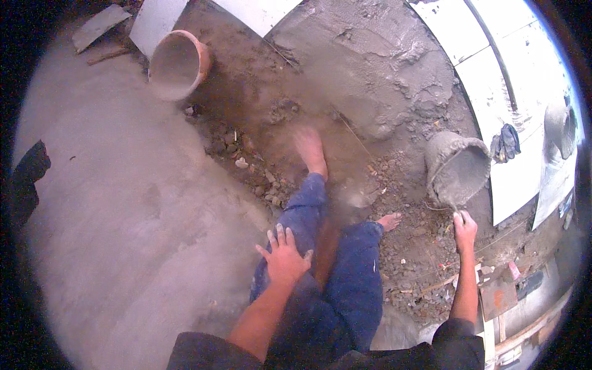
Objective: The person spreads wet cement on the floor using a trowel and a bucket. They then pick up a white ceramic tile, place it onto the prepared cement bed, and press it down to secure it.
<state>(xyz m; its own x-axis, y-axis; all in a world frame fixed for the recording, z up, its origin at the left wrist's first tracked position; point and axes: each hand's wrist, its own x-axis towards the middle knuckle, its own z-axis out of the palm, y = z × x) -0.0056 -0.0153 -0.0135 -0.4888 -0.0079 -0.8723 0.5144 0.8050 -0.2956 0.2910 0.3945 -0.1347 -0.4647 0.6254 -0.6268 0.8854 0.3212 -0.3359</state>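
My right hand (465,229) is closed at the lower lip of a bucket (439,165) crusted with grey mortar. The bucket lies tipped, its mouth facing right and toward me. A thin wire-like handle curves beside my fingers; exactly which part of the bucket they grip is partly hidden. Wet grey mortar coats the inside. My left hand (286,259) rests on my left knee, over blue trousers (364,271), with its fingers spread and mortar on the fingertips. Nothing is in it.
Wet mortar (376,68) spreads ahead beside rubble (410,271). An orange-rimmed bucket (200,61) lies tipped at far left, beside smooth grey concrete (135,203). White panels (478,80) at right carry a dark glove (507,143) and another mortar-covered bucket (558,129). A thin line (354,132) crosses the ground.
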